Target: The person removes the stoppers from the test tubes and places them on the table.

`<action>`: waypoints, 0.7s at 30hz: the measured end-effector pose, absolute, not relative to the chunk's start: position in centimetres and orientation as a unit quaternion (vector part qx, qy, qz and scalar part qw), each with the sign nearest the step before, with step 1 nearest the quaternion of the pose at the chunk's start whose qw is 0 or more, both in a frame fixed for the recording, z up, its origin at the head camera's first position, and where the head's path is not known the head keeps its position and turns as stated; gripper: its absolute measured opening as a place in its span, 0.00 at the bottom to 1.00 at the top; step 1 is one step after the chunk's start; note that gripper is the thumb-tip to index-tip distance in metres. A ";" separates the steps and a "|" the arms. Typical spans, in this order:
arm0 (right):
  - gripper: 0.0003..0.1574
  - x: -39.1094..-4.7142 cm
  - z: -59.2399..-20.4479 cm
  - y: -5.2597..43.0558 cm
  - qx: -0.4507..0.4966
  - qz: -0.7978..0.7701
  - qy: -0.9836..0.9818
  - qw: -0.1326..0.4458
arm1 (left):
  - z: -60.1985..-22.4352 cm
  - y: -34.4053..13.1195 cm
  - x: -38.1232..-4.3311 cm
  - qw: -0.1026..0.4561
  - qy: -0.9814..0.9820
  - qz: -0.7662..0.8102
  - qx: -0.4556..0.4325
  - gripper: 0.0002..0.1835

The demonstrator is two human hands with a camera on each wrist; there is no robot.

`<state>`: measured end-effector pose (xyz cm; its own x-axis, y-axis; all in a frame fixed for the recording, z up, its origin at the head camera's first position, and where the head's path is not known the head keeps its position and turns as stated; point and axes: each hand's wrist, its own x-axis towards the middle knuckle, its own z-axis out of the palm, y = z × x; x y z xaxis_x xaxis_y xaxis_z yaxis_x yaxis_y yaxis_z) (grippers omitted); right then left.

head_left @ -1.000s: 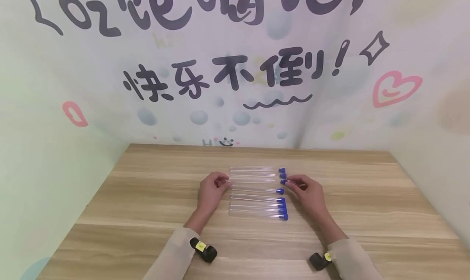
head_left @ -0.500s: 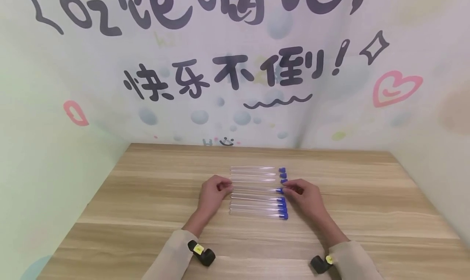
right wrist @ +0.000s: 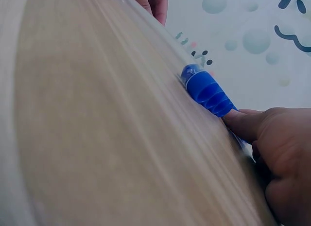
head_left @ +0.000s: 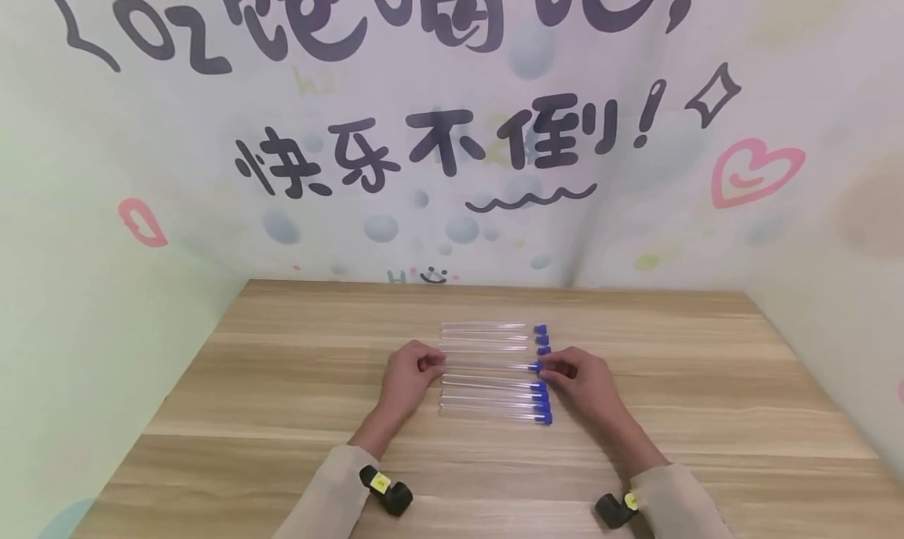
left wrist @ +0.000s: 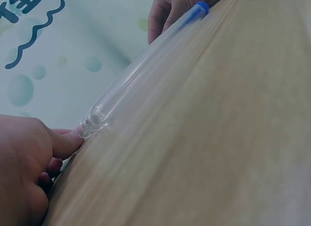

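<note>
Clear test tubes lie side by side on the table. The nearer ones wear blue caps, such as the nearest capped tube [head_left: 490, 411]; the three far tubes [head_left: 483, 337] are uncapped. My left hand [head_left: 410, 373] pinches the rounded end of the nearer-middle capped tube [head_left: 487, 366], and its thumb shows at the row's end in the left wrist view. At the other end my right hand [head_left: 582, 378] pinches that tube's blue cap [head_left: 537, 367]. In the right wrist view the blue caps [right wrist: 206, 91] overlap in a row, the thumb against the closest one.
Three loose blue caps [head_left: 541, 340] lie just right of the open tube mouths. Behind the wooden table [head_left: 282, 382] hangs a printed white backdrop [head_left: 353, 233] with dark lettering. Each sleeve carries a black wrist camera [head_left: 397, 498].
My right hand has moved nearer, from the third loose cap to the cap of the fourth tube. The left hand has shifted slightly nearer to that tube's rounded end.
</note>
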<state>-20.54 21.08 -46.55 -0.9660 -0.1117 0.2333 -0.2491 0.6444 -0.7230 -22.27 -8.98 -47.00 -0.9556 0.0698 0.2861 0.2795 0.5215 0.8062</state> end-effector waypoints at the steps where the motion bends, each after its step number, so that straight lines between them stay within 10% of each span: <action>1: 0.12 -20.5 -46.6 21.1 0.101 0.408 -0.903 0.084 | -47.0 -9.0 -22.2 0.109 -0.866 -0.478 -0.100 0.07; 21: 0.11 -20.5 -46.8 21.2 0.104 0.439 -0.886 0.108 | -46.9 -8.9 -22.2 0.125 -0.844 -0.513 -0.093 0.05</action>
<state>-20.53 21.23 -46.76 -0.9551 -0.0886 0.2828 -0.2786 0.5940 -0.7547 -22.23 -8.86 -46.85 -0.9516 0.0292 0.3059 0.2850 0.4558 0.8432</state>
